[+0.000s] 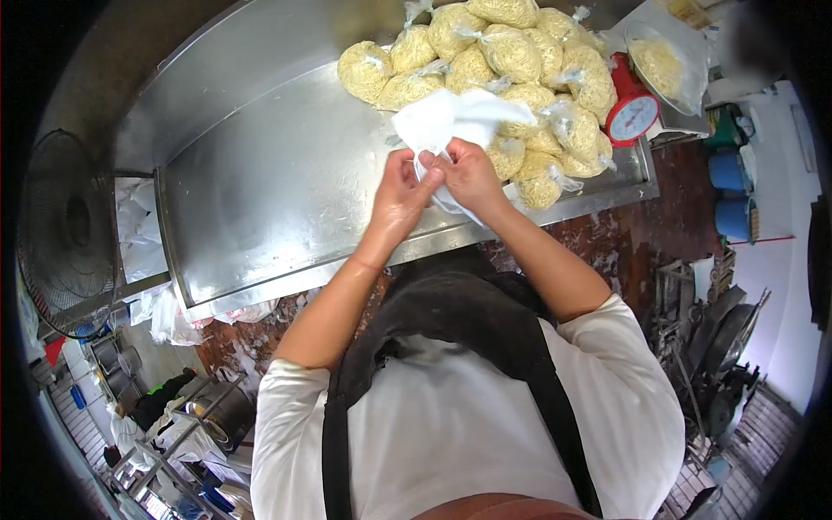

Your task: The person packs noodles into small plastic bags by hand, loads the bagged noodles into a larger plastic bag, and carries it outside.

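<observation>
Both my hands are together over the front part of a steel work table (260, 191). My left hand (404, 192) and my right hand (468, 178) pinch a limp white sheet (429, 121) between their fingers; whether it is cloth or a plastic bag I cannot tell. It fans out beyond my fingertips, and a tail of it hangs down toward the table's front edge. Just past it, knotted clear bags (468, 69) of thin pale-yellow strands, like noodles or bean sprouts, lie in a heap. Some of those bags are hidden behind the sheet.
Right of the heap stands a red dial scale (632, 119), a clear bag of strands (659, 68) on top. A large fan (69, 234) is at the left. Blue bins (731, 173) stand at far right, above dark pans (728, 338). The reddish floor (685, 186) looks wet.
</observation>
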The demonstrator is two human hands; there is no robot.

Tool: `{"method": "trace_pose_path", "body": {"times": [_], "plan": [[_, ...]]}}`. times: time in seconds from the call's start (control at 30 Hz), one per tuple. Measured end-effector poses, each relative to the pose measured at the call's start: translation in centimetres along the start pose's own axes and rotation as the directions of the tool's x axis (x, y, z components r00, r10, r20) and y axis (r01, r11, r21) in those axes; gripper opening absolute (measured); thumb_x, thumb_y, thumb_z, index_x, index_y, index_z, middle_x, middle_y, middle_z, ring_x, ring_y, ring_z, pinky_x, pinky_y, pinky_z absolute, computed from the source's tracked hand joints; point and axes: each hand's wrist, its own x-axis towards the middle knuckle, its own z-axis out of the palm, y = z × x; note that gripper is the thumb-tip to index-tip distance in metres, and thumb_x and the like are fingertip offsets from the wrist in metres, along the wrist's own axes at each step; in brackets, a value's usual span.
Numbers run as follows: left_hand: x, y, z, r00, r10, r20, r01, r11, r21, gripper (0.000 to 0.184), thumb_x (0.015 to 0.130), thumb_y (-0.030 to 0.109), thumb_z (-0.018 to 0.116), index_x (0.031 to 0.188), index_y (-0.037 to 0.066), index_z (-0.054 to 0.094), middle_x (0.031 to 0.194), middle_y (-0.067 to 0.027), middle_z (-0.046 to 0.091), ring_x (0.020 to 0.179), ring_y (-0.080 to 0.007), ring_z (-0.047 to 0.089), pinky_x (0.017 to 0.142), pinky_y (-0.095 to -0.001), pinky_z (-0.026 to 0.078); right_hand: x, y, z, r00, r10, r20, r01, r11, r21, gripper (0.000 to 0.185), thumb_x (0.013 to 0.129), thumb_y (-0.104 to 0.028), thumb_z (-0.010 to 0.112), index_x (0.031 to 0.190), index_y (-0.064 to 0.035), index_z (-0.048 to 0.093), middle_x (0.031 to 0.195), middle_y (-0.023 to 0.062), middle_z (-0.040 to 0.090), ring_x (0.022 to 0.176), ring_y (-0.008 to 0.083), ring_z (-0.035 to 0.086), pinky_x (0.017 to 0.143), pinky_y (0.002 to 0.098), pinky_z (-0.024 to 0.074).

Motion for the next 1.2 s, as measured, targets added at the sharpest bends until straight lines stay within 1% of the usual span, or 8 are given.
{"method": "trace_pose_path", "body": {"times": [0.13, 0.17, 0.27, 0.47, 0.73, 0.93, 1.1, 1.2], "plan": [[1.9, -2.1, -0.3, 0.963, 0.269, 0.000, -0.267, 0.959, -0.095, 0.059, 0.087, 0.023, 0.075, 0.130, -0.003, 0.045, 0.116, -0.0123, 0.058, 0.108, -0.0189, 0.057, 0.091, -0.0288, 0.047, -0.6, -0.7, -0.8, 0.996, 0.093, -0.011, -0.094, 0.978, -0.184, 0.058, 0.092, -0.051, 0.063, 0.068, 0.0010, 0.057, 0.053, 0.0061, 0.048, 0.051, 0.0128, 0.043, 0.047, 0.0342, 0.0361], [1.9, -1.9, -1.2, 0.900, 0.429, -0.075, -0.360, 0.829, 0.428, 0.058, 0.085, 0.020, 0.076, 0.130, -0.002, 0.047, 0.114, -0.0141, 0.057, 0.107, -0.0245, 0.057, 0.094, -0.0322, 0.046, -0.7, 0.1, -0.8, 0.997, 0.057, -0.057, -0.068, 0.977, -0.201, 0.057, 0.093, -0.050, 0.062, 0.067, 0.0011, 0.057, 0.052, 0.0059, 0.048, 0.051, 0.0125, 0.042, 0.047, 0.0341, 0.0358], [0.0, -0.9, -1.5, 0.723, 0.669, -0.170, -0.392, 0.601, 0.697, 0.048, 0.082, 0.019, 0.078, 0.117, -0.002, 0.053, 0.103, -0.0132, 0.057, 0.092, -0.0234, 0.057, 0.082, -0.0342, 0.048, -1.4, -1.8, -1.0, 0.988, -0.056, -0.145, 0.040, 0.993, -0.112, 0.055, 0.097, -0.044, 0.058, 0.067, 0.0012, 0.057, 0.052, 0.0038, 0.049, 0.051, 0.0104, 0.041, 0.047, 0.0348, 0.0354], [0.0, -1.5, 1.9, 0.982, 0.122, 0.142, -0.126, 0.992, 0.022, 0.021, 0.092, 0.013, 0.068, 0.106, 0.001, 0.059, 0.079, -0.0025, 0.059, 0.066, -0.0087, 0.055, 0.059, -0.0254, 0.049, -2.1, -1.1, -1.5, 0.992, -0.112, -0.056, 0.116, 0.992, 0.057, 0.053, 0.098, -0.043, 0.058, 0.067, -0.0002, 0.059, 0.051, 0.0053, 0.051, 0.050, 0.0130, 0.045, 0.048, 0.0357, 0.0388], [4.8, -5.2, -4.8, 0.951, -0.082, -0.297, 0.009, 0.971, -0.240, 0.017, 0.097, 0.010, 0.047, 0.110, 0.005, 0.058, 0.095, -0.0074, 0.066, 0.079, -0.0169, 0.065, 0.066, -0.0338, 0.059, -4.1, 2.3, -6.6, 0.930, -0.366, 0.044, 0.305, 0.699, -0.646, 0.022, 0.084, -0.023, 0.067, 0.074, -0.0035, 0.064, 0.066, 0.0186, 0.061, 0.063, 0.0383, 0.060, 0.060, 0.0465, 0.0482], [6.4, -3.8, -9.9, 0.873, -0.282, -0.398, 0.002, 0.818, -0.576, 0.018, 0.101, 0.008, 0.037, 0.113, 0.007, 0.051, 0.107, -0.0120, 0.061, 0.100, -0.0256, 0.062, 0.078, -0.0436, 0.057, -3.3, 7.8, -13.3, 0.968, 0.033, -0.250, -0.222, 0.580, -0.784, 0.018, 0.079, -0.016, 0.068, 0.092, -0.0040, 0.067, 0.085, 0.0194, 0.067, 0.081, 0.0377, 0.065, 0.070, 0.0453, 0.0519], [6.3, -0.8, -6.9, 0.894, -0.046, -0.445, -0.253, 0.768, -0.588, 0.018, 0.100, 0.006, 0.039, 0.113, 0.002, 0.051, 0.115, -0.0132, 0.061, 0.103, -0.0259, 0.062, 0.089, -0.0393, 0.053, -5.4, -1.5, -8.5, 0.986, -0.168, -0.002, 0.104, 0.620, -0.778, 0.092, 0.073, -0.015, 0.076, 0.148, 0.0022, 0.026, 0.142, 0.0267, 0.042, 0.133, 0.0406, 0.041, 0.110, 0.0437, 0.0336], [4.2, 2.1, -3.6, 0.826, 0.323, -0.462, -0.451, 0.871, -0.197, 0.017, 0.095, 0.004, 0.051, 0.111, 0.000, 0.054, 0.115, -0.0131, 0.062, 0.104, -0.0240, 0.061, 0.090, -0.0358, 0.051, -6.4, -8.8, -3.6, 0.910, -0.387, 0.147, 0.383, 0.654, -0.653, 0.092, 0.070, -0.017, 0.078, 0.145, 0.0033, 0.030, 0.148, 0.0257, 0.033, 0.140, 0.0405, 0.030, 0.115, 0.0505, 0.0231]]}}
